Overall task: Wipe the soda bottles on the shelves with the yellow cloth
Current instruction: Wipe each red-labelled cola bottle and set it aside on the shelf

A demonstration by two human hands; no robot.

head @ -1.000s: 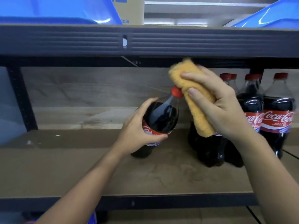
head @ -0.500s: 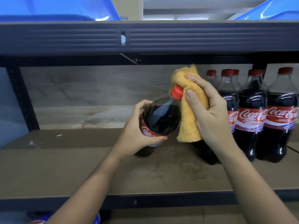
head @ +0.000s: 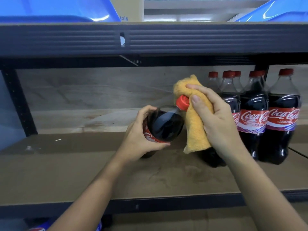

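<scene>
On the middle shelf (head: 66, 172), a little right of centre, a soda bottle (head: 164, 126) leans toward the camera, its base on the board and its red cap (head: 183, 102) tipped up to the right. The left hand (head: 141, 140) grips it round the label, fingers and thumb curled about the body. The right hand (head: 215, 117) clasps the yellow cloth (head: 194, 124), fingers curled over it, pressing it against the cap; the cloth hangs down beside the bottle's right shoulder.

Left of the bottle the board lies bare as far as the dark upright post (head: 18, 104). Above, the dark beam of the upper shelf (head: 166, 39) sits low over the raised cloth. Just right, behind the right hand, a row of upright cola bottles (head: 266, 117) stands packed together, one partly hidden by the cloth and wrist. The shelf's front edge (head: 150, 206) runs under both forearms. Blue bins (head: 50, 9) and a cardboard box (head: 128, 9) sit on the upper shelf.
</scene>
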